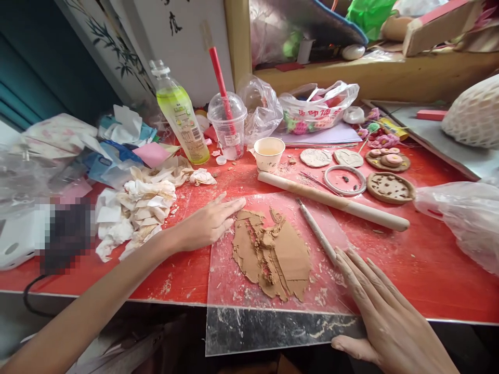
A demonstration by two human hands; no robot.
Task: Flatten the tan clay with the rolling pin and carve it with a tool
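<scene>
A flat slab of brown clay (292, 249) with a carved, raised pattern down its middle lies on a clear plastic sheet (241, 330). My left hand (210, 221) reaches in from the left, fingers stretched out, its tips by the slab's upper left edge. On the right, my right hand (378, 301) is spread, thumb apart, over the sheet's right edge. Its fingertips are at the lower end of a thin clay-smeared tool (317, 231) with a dark tip; whether they touch it I cannot tell. Behind that lies a long rolling pin (335, 201).
The sheet overhangs the front edge of the red table (436, 259). Crumpled tissues (144, 208) lie at left. Behind stand a green drink bottle (181, 117), a plastic cup (228, 124) with a red straw and a paper cup (268, 154). Small clay discs (391, 187) and a ring (345, 180) lie at right.
</scene>
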